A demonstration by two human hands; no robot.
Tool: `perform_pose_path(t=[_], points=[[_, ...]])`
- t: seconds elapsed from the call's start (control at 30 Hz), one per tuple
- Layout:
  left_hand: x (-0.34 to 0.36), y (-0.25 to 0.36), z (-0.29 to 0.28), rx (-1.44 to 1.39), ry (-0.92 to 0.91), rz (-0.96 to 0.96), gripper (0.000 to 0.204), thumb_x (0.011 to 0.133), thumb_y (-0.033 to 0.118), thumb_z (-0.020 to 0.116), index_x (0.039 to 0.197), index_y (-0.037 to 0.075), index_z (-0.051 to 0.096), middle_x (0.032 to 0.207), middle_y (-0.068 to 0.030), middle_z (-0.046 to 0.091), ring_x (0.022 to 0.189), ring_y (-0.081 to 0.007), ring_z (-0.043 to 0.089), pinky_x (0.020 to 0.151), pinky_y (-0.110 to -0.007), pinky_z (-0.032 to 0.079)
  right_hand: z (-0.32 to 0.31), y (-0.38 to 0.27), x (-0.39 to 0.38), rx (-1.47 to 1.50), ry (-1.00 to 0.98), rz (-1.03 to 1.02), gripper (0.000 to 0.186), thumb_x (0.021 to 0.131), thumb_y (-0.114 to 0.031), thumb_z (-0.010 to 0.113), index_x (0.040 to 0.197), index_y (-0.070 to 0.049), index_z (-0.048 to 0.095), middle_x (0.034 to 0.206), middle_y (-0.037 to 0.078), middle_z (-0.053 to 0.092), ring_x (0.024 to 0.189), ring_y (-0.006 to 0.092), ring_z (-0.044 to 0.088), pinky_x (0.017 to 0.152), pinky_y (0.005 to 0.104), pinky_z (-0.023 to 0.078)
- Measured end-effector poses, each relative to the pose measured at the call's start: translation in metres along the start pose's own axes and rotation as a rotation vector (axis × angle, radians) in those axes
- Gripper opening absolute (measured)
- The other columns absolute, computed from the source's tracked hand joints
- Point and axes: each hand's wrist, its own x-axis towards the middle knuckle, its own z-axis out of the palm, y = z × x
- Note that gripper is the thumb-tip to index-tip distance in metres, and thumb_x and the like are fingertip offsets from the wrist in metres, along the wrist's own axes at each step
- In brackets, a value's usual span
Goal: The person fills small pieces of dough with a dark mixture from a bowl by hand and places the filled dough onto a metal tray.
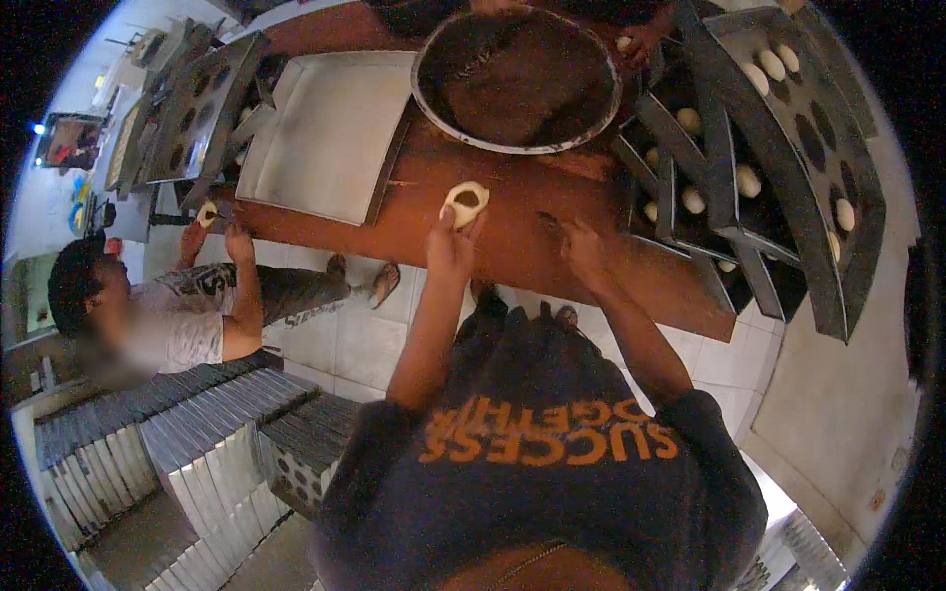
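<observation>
My left hand [451, 248] is closed around the underside of a flattened piece of pale dough [480, 195], raised over the near edge of the brown table [414, 202]. A dark filling [463, 199] lies in the middle of the dough. To its right, my right hand [583, 248] has its fingers closed on a small, thin tool [548, 218] with a dark tip, too small to name more exactly. Beyond both hands stands a large round basin [532, 151] holding a dark brown paste [517, 84].
A shallow pale tray [325, 138] lies left of the basin. Dark metal trays [724, 167] with dough balls [749, 181] are piled at the right. A co-worker [212, 315] at the left handles similar dough. Another person's hand [641, 44] shows beyond the basin. Tray stacks [207, 433] stand lower left.
</observation>
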Motion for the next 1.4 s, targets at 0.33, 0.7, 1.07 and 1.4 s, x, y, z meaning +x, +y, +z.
perform_pose_path(t=[0.33,0.7,1.07,1.4], points=[[-0.034,0.004,-0.019,-0.034,0.073,-0.1,0.031,0.089,0.017,0.044,0.113,-0.003,0.042,0.114,-0.015,0.048,0.104,-0.028,0.049,0.09,-0.042,0.043,-0.044,-0.026,0.22,-0.186,-0.192,0.011,0.022,0.075,-0.015,0.051,0.092,-0.004,0.061,0.084,0.018,0.061,0.076,0.0336,0.06,0.068,0.042,0.05],[-0.021,0.033,-0.065,-0.016,0.101,-0.026,0.034,0.089,0.02,0.045,0.115,-0.002,0.041,0.116,-0.0139,0.046,0.108,-0.0258,0.046,0.092,-0.039,0.041,-0.028,-0.029,0.206,0.026,-0.288,-0.09,0.021,0.073,-0.013,0.054,0.087,-0.001,0.061,0.085,0.02,0.06,0.08,0.0368,0.058,0.073,0.0437,0.047],[0.008,-0.034,0.059,0.016,-0.141,-0.185,0.035,0.087,0.021,0.046,0.115,-0.001,0.043,0.113,-0.0161,0.05,0.105,-0.0301,0.05,0.089,-0.038,0.044,-0.05,-0.034,0.049,0.349,0.187,-0.048,0.028,0.071,-0.002,0.052,0.098,-0.003,0.058,0.094,0.019,0.056,0.086,0.0347,0.055,0.076,0.0398,0.045],[0.001,-0.044,0.043,-0.206,-0.169,-0.098,0.03,0.088,0.016,0.043,0.111,-0.004,0.043,0.114,-0.0165,0.049,0.103,-0.0288,0.051,0.089,-0.037,0.045,-0.055,-0.005,-0.036,0.112,-0.112,0.265,0.03,0.069,-0.003,0.052,0.099,-0.002,0.058,0.102,0.02,0.055,0.089,0.0354,0.055,0.08,0.0405,0.045]])
